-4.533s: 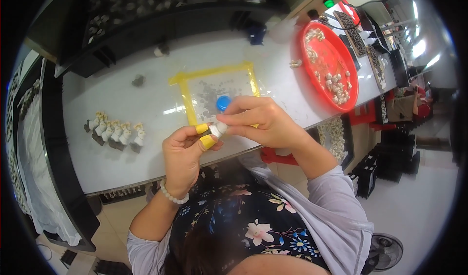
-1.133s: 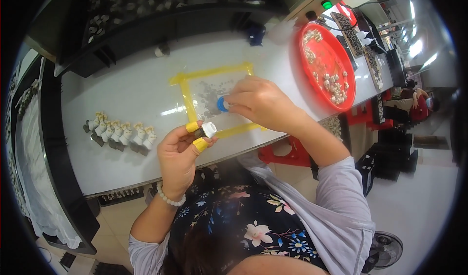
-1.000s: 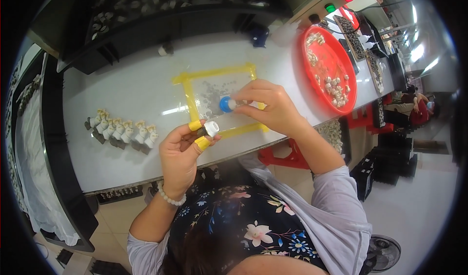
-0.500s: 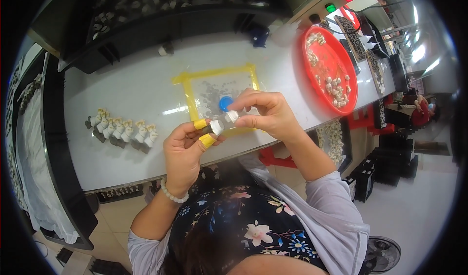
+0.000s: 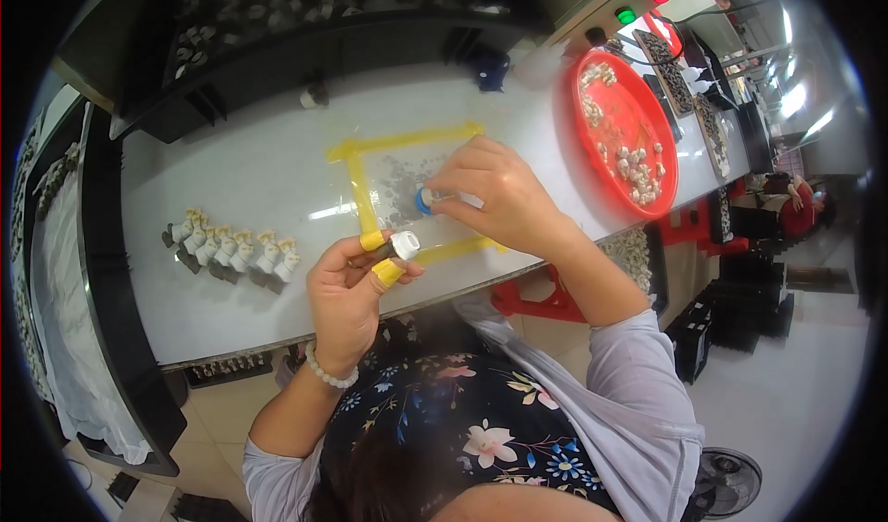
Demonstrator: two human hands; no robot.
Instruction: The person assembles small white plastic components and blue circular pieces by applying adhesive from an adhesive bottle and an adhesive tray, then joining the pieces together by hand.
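My left hand [image 5: 344, 291], two fingertips wrapped in yellow tape, pinches a small white piece with a dark base [image 5: 403, 245]. The white end points up and to the right, away from the fingers. My right hand [image 5: 495, 189] is closed in a pinch at the blue cap [image 5: 423, 202] on the table. A bit of a small white part shows between its thumb and fingers, mostly hidden by them. The cap lies inside a square of yellow tape [image 5: 363, 194] on the tabletop, beside grey smudges.
A row of several white figures with dark bases and yellowish tops [image 5: 242, 247] stands at the left. A red oval tray [image 5: 668, 189] with small white parts sits at the right. Behind is a black shelf [image 5: 268, 73] full of pieces; a dark blue object [image 5: 490, 71] stands below it.
My right hand has drawn away from the left hand's piece and moved over the blue cap, carrying the small white part. The left hand has barely moved.
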